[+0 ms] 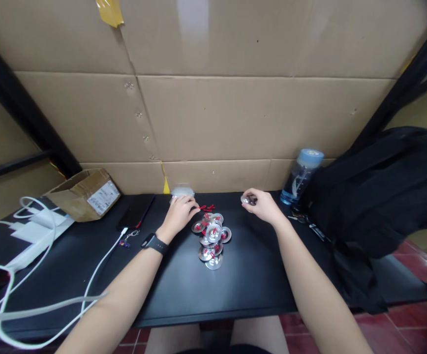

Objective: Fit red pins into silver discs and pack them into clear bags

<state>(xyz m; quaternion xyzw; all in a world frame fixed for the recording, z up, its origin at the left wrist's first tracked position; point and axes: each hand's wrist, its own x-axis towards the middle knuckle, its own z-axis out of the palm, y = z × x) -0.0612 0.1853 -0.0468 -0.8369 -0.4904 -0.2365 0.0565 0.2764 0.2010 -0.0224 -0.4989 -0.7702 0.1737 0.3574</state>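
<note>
Small round metal discs with raised centres and red cord loops, looking like finger cymbals point(213, 233), lie in a loose, overlapping pile on the black table. My right hand point(261, 205) is to the right of the pile, its fingers closed around a shiny finger cymbal point(249, 200), partly hidden by them. My left hand point(181, 214), wearing a dark watch, is at the pile's upper left. Its thumb and fingertips are pinched together at the end of a red cord point(202, 207). More short red cord pieces point(209, 208) lie beside that. Behind the left fingers a clear plastic bag or container point(182, 191) shows in part.
On the left are a cardboard box point(84, 194), a phone point(135, 211) with a charm, and white cables point(101, 265) with a power strip. To the right stand a blue-lidded water bottle point(302, 177), keys point(300, 217) and a black backpack point(383, 187). Cardboard walls the back.
</note>
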